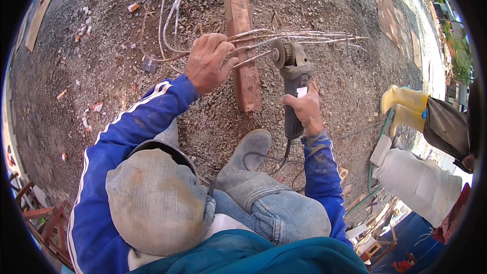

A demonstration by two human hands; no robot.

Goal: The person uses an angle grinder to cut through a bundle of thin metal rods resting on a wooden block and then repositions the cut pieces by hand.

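Note:
Several thin, bent metal rods point(329, 37) lie across a reddish wooden beam point(247, 89) on the gravel. My left hand point(209, 62) is closed over the rods at the beam's left side, fingers bent around them. In my right hand point(304, 106) is a grey angle grinder point(292, 77), gripped by its body with its head pointing away from me. Its disc point(277, 54) sits just right of the beam, by the end of one rod. I cannot tell whether the disc touches metal. The grinder's cord point(287, 150) runs back toward my leg.
A person in yellow boots point(408, 99) stands at the right, near a white sack point(411, 182) and a green hose point(385, 122). My grey boot point(253, 147) rests near the beam's close end. Flat boards point(384, 10) and rubble lie on the gravel.

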